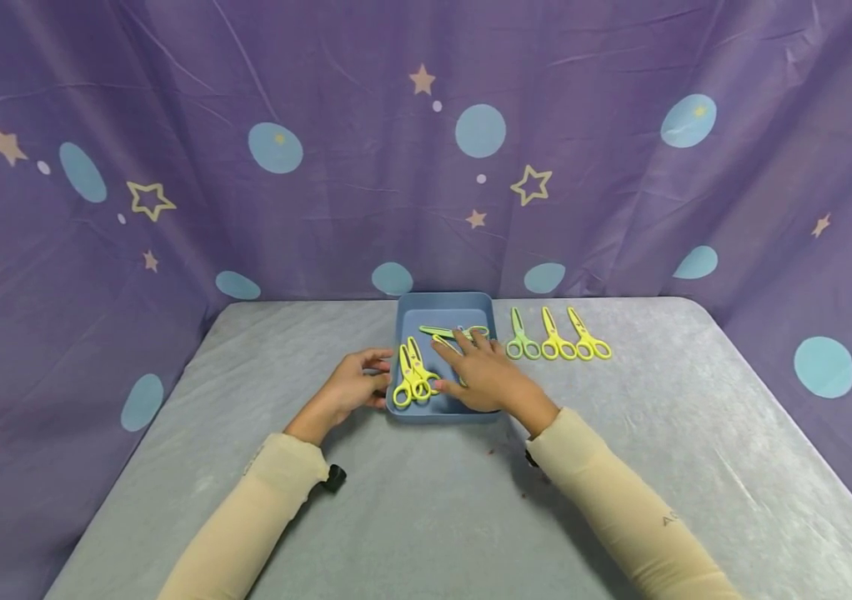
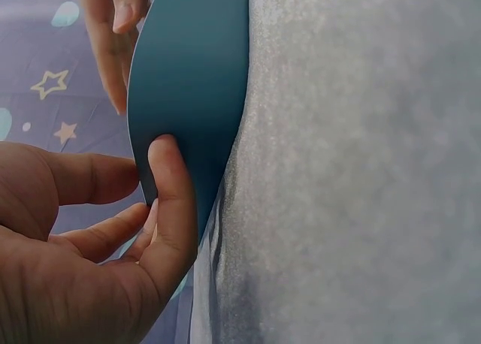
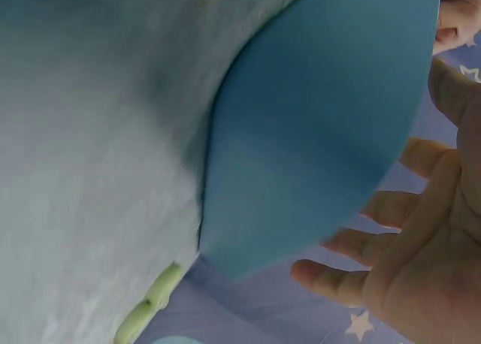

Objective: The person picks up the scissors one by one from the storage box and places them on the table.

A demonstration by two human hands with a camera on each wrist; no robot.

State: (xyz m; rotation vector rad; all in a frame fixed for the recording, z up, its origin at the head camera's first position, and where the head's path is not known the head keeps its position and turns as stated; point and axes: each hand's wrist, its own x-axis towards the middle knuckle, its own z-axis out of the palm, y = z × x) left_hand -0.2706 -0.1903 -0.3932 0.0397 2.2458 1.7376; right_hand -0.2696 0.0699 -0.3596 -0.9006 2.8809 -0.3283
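Observation:
A blue tray (image 1: 443, 301) holds several pairs of scissors. Two yellow pairs of scissors (image 1: 412, 375) lie side by side along its left part. Across its far part lies a light green pair of scissors (image 1: 437, 332), and another pair sits partly covered by my right hand (image 1: 484, 375). That hand is spread palm down over the tray, its fingers apart in the right wrist view. My left hand (image 1: 354, 383) is at the tray's left side. In the left wrist view, its fingertips touch the tray's rim and outer wall (image 2: 195, 73).
To the right of the tray, one green pair of scissors (image 1: 522, 337) and two yellow pairs of scissors (image 1: 556, 337) lie in a row on the grey cloth-covered table (image 1: 426, 517). A purple curtain (image 1: 366, 208) with stars hangs behind the table and along both sides.

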